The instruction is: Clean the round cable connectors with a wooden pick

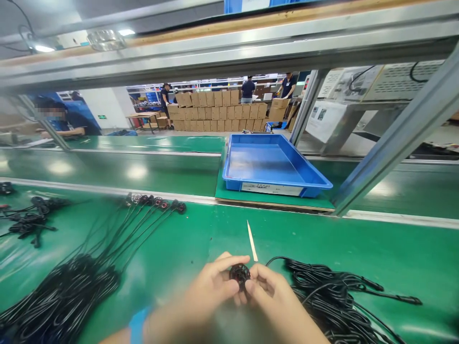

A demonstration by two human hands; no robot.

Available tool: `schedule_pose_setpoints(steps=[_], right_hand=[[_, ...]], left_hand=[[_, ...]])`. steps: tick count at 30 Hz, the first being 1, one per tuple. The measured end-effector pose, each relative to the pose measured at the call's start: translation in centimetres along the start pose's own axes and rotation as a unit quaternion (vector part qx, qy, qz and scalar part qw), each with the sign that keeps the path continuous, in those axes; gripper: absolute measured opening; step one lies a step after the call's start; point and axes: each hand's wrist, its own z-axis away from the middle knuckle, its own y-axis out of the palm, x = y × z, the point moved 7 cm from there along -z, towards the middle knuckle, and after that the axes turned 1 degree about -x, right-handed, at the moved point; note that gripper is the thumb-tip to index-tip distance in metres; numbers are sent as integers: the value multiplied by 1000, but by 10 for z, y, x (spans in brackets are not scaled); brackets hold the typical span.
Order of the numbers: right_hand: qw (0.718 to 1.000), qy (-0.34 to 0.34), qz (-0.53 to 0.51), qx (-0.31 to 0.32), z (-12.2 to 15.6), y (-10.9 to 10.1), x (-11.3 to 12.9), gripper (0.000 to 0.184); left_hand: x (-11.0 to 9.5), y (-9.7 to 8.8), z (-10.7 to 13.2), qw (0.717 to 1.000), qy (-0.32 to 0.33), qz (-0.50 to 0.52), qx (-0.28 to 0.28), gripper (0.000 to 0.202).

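Between my two hands, above the green bench, is a small round black part [239,275] with openings in its face and a hint of red inside. My left hand [218,282] grips its left edge between thumb and fingers. On the other side, the thumb and fingertips of my right hand [267,286] are closed on its right edge. A pale pointed stick [252,241] lies on the bench just beyond my hands. To the right rests a heap of black cables [330,291]; one cable end runs toward my right hand.
A bundle of black cables [68,291] with round heads [158,203] spreads over the left side. Farther left lie more black cables [32,217]. Ahead, a blue tray [276,165] stands on a green board beside a slanted metal post [398,129]. Several people and stacked cartons [218,112] are beyond.
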Motion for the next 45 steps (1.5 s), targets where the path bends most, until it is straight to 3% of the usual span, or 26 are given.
schedule_pose_setpoints(steps=[3,10,15,20,28,35,39,41,45], right_hand=[[1000,11,17,-3,0,-4,0,35],[969,-14,234,-82,3,-40,26,38],[967,-27,250,-36,4,-27,21,23],[946,-75,303,-83,6,-25,19,13],[920,-138,337,-147,15,-25,24,14],[913,-136,348,-162,17,-24,26,8],[911,-120,365,-150,15,-35,25,18],[892,-92,407,-172,10,-48,25,24],[812,5,548,-199,-14,-65,21,24]], left_hand=[[8,-2,-1,1000,-22,13,-1,52],[25,-18,-4,995,-51,64,-64,51],[22,-17,-6,992,-49,99,-69,54],[15,-14,-6,990,-40,129,-50,53],[16,-15,-9,993,-13,116,-26,55],[15,-15,-8,993,-26,106,-38,50],[15,-18,-7,993,-33,97,-59,51],[15,-19,-6,993,-35,90,-73,55],[16,-18,-5,994,-63,37,-86,62]])
